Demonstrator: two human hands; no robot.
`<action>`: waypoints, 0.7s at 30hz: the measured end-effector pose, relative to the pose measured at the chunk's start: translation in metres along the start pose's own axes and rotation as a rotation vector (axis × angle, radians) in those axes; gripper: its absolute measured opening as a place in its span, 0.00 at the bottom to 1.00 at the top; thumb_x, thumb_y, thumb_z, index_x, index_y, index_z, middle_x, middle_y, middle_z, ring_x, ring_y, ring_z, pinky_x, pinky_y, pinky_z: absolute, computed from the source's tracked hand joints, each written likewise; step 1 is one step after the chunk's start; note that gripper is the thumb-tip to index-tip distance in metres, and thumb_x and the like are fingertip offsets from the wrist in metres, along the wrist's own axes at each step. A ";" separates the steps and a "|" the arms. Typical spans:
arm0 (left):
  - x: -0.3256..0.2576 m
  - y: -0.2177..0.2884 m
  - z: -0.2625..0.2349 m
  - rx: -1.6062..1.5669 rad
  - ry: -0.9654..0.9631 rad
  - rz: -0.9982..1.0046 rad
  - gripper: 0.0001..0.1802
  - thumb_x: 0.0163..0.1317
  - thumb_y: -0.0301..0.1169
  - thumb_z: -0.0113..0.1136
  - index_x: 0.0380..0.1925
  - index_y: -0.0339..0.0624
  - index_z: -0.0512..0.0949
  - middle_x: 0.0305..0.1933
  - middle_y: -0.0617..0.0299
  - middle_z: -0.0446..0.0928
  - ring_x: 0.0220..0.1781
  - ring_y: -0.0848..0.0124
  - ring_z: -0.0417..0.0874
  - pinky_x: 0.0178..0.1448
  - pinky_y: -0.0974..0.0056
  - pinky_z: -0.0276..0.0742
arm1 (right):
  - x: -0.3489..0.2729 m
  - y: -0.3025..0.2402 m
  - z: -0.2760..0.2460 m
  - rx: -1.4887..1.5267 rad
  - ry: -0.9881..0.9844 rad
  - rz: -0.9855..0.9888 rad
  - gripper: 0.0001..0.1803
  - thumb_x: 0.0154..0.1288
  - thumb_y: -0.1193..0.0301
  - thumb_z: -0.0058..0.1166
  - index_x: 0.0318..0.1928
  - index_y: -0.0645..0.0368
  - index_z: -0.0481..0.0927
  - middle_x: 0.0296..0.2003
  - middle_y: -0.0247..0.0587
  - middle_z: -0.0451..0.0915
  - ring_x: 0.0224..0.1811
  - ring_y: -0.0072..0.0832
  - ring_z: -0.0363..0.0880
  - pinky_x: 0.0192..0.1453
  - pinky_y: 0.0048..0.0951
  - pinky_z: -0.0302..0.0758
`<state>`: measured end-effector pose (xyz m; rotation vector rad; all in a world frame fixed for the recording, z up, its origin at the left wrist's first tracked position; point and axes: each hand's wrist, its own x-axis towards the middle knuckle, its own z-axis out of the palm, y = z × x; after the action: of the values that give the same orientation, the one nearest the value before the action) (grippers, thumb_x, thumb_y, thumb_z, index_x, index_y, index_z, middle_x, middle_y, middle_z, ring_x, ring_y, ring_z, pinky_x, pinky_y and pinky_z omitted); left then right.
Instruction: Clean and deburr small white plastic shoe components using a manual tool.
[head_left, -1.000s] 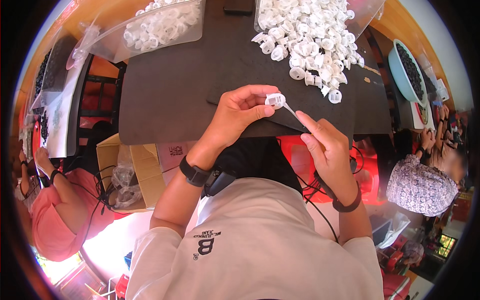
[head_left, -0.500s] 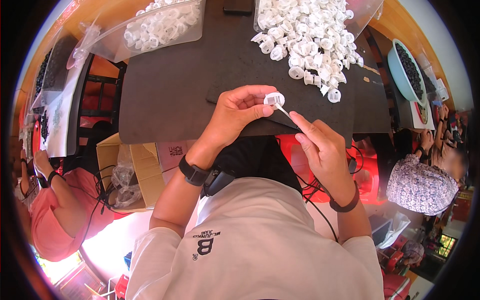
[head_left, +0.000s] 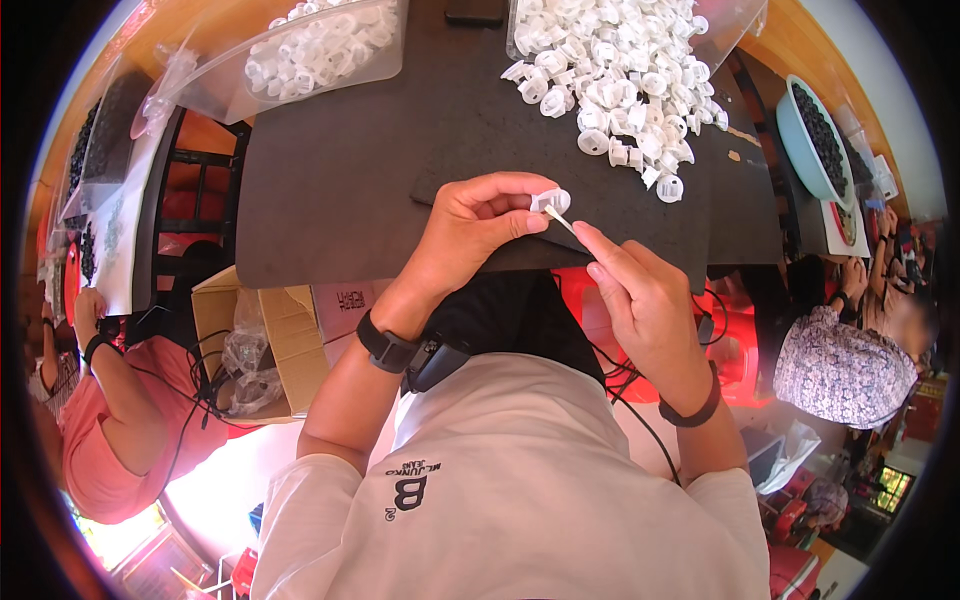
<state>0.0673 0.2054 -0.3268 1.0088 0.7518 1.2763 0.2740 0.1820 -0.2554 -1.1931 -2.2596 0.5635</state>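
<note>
Over the near edge of the black mat, my left hand pinches a white cap in its fingertips, and my right hand, which a second ago sat lower, has come up so its closed fingers press a thin stick against the cap; I judge the fitting is underway. Beyond lies a loose heap of caps right ahead, a bag of them to the left, a bowl of dark bits far right, and nothing blocks the hands.
</note>
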 end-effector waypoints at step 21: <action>0.001 -0.002 0.001 0.030 0.042 0.081 0.18 0.59 0.15 0.63 0.50 0.35 0.80 0.46 0.60 0.82 0.48 0.76 0.81 0.55 0.69 0.78 | 0.009 -0.003 -0.015 -0.063 -0.079 0.009 0.17 0.64 0.75 0.56 0.54 0.53 0.81 0.24 0.43 0.73 0.23 0.41 0.75 0.29 0.39 0.70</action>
<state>0.0693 0.2066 -0.3278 1.0485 0.7714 1.3629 0.2770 0.1900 -0.2395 -1.2330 -2.3557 0.5557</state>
